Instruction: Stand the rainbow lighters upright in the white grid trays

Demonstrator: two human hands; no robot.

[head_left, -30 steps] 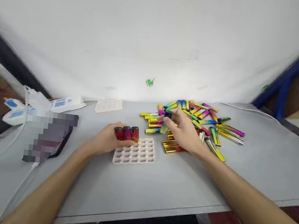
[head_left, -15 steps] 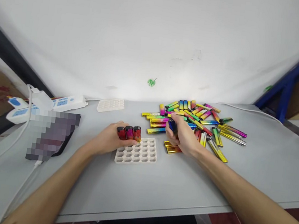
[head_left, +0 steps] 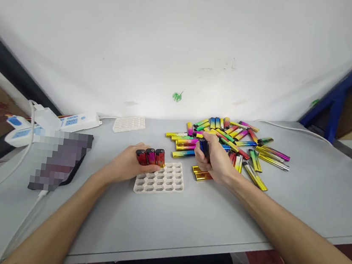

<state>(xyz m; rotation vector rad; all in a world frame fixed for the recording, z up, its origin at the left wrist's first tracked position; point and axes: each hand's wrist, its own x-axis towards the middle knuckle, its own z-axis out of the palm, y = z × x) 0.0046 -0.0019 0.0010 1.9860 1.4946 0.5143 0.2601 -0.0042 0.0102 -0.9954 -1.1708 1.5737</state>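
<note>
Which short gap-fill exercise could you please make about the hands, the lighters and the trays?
1. Exactly ____ lighters show in the left hand.
2. The loose pile lies nearer the right hand than the ____ hand.
3. The table bears ____ pale trays.
Missing words: three; left; two.

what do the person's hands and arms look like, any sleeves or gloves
The left hand and right hand are ungloved, with no ring or watch visible. The left forearm and right forearm show no sleeves or bracelets.
</note>
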